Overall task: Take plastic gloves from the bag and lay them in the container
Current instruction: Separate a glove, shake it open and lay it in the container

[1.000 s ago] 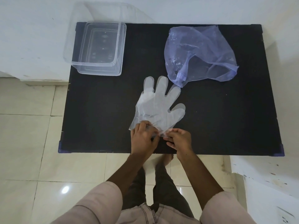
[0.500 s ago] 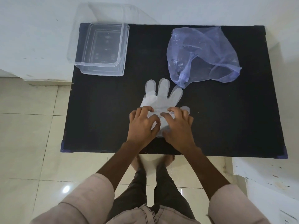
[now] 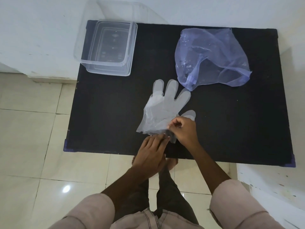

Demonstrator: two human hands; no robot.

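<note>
Plastic gloves (image 3: 162, 108) lie flat: left hand (image 3: 150, 156) pins them with straight fingers (image 3: 156, 141), seemingly so the pinching right hand (image 3: 185, 132) can peel one off.

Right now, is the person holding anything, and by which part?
Yes, the glove. The right hand pinches its cuff edge, on the thumb side. The left hand only touches the same cuff with straight fingers.

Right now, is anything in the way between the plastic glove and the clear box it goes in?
No, nothing visible. Only bare black table lies between the glove and the open container at the far left corner. The blue bag sits off to the right, out of that path.
</note>
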